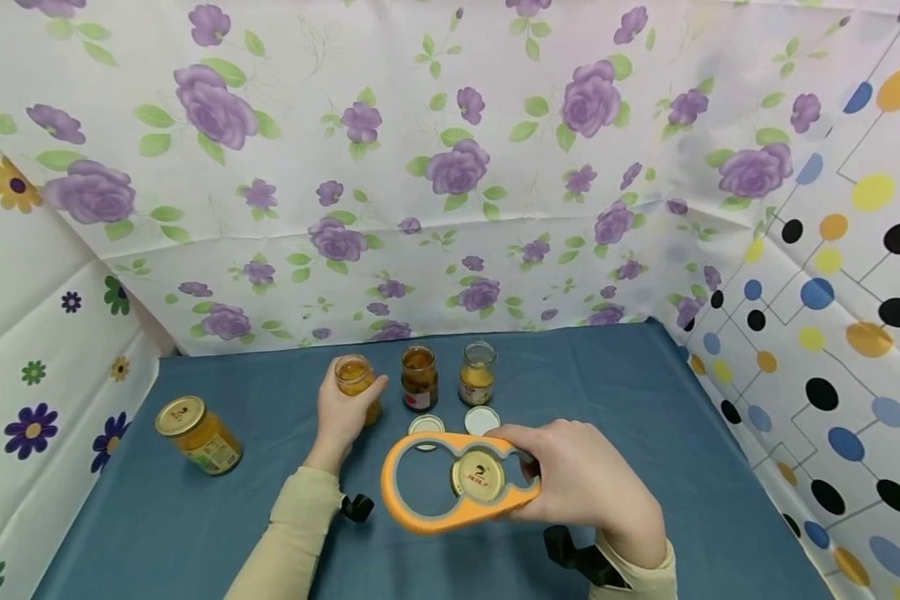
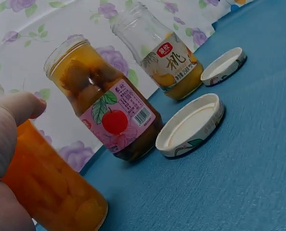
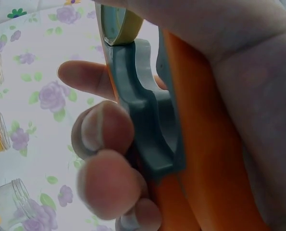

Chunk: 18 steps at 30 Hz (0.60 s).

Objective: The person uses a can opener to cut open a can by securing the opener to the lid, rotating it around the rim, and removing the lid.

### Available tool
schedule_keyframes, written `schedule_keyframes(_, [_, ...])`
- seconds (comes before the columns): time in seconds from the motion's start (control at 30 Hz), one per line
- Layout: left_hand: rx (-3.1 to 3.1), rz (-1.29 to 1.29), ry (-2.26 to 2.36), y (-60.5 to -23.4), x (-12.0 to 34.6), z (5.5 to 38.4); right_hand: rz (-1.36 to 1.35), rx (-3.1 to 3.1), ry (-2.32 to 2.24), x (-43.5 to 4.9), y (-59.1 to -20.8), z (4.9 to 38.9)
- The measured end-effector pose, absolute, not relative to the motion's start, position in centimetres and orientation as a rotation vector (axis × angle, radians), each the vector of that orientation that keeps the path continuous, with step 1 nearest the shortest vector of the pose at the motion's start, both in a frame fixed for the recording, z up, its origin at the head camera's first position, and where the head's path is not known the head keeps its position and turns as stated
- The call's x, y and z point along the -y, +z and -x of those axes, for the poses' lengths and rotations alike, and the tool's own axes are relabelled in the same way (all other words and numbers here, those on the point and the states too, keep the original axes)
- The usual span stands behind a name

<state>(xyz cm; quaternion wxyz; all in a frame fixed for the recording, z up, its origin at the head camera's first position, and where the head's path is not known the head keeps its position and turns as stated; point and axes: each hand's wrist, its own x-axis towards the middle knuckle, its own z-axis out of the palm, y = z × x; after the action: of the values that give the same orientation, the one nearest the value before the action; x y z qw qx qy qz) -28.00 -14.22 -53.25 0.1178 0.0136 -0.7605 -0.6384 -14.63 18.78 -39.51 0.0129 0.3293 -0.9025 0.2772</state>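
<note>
My left hand [image 1: 345,414] grips a lidless glass jar of orange fruit [image 2: 61,185], thumb and fingers wrapped about its upper part. Toward the front, my right hand [image 1: 588,473] holds an orange and grey jar opener [image 1: 424,524] by one end, raised above the cloth. A gold jar lid [image 1: 479,476] sits in the opener's middle notch; its hollow side shows in the right wrist view. Just right of the left hand stands an open jar of dark brown fruit [image 1: 419,379], with an open jar of yellow fruit [image 1: 477,379] beside it.
Two loose lids lie hollow side up before the open jars: a nearer lid [image 2: 191,126] and a farther lid [image 2: 223,67]. A lidded jar of yellow-orange fruit [image 1: 201,437] stands at the far left. Patterned sheets [image 1: 390,183] wall the blue cloth [image 1: 592,375] behind and at both sides.
</note>
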Motion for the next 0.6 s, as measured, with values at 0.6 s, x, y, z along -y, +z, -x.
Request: schedule_keyframes(0.6, [2.314, -0.064, -1.791, -53.86, 14.29, 28.21, -1.014, 2.814, 0.834, -19.19, -39.2, 14.49])
